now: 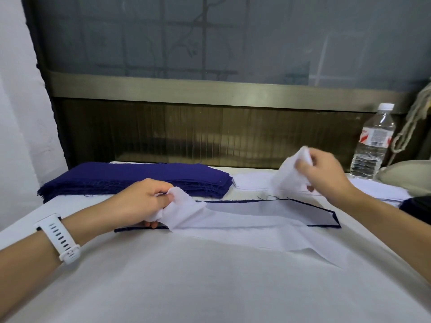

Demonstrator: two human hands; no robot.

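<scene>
the white strip [233,220] lies across the middle of the desk [210,287], its long axis running left to right, over a navy piece [137,229] whose dark border shows round it. the left hand [140,201] has its fingers curled round the strip's left end, bunching it just above the navy piece's left end. the right hand [326,173] pinches the strip's other end between thumb and fingers and holds it raised off the desk, toward the far right. each hand has its own end, so the strip spans between them, low at the left and lifted at the right. it seems the next move is to lower the right end so the strip's edges line up with the navy border. a navy stack [140,178] sits at the far left edge and a bottle [373,145] at the far right corner.
</scene>
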